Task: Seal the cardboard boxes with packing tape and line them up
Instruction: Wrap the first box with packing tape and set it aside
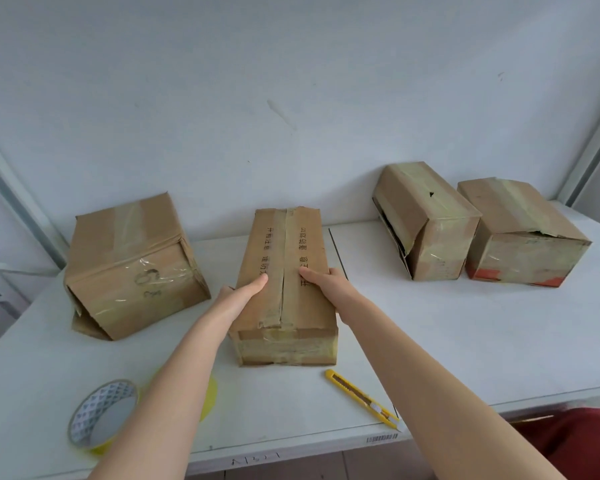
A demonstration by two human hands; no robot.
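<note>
A long cardboard box [284, 258] with printed characters lies lengthwise in the middle of the white table [430, 341]. Its top seam gapes at the near half, with old tape at the near end. My left hand [238, 292] grips its left side, thumb on top. My right hand [326, 282] grips the right side, thumb lying on the top flap. A taped box [132, 268] stands at the left, tilted. Two taped boxes [426, 220] [520, 230] stand side by side at the back right. A roll of yellow tape [103, 415] lies at the near left.
A yellow utility knife [362, 398] lies near the table's front edge, right of centre, between my forearms. The wall runs close behind the boxes. Metal frame posts [21, 206] stand at both back corners. Something red [575, 441] shows below the table edge at the right.
</note>
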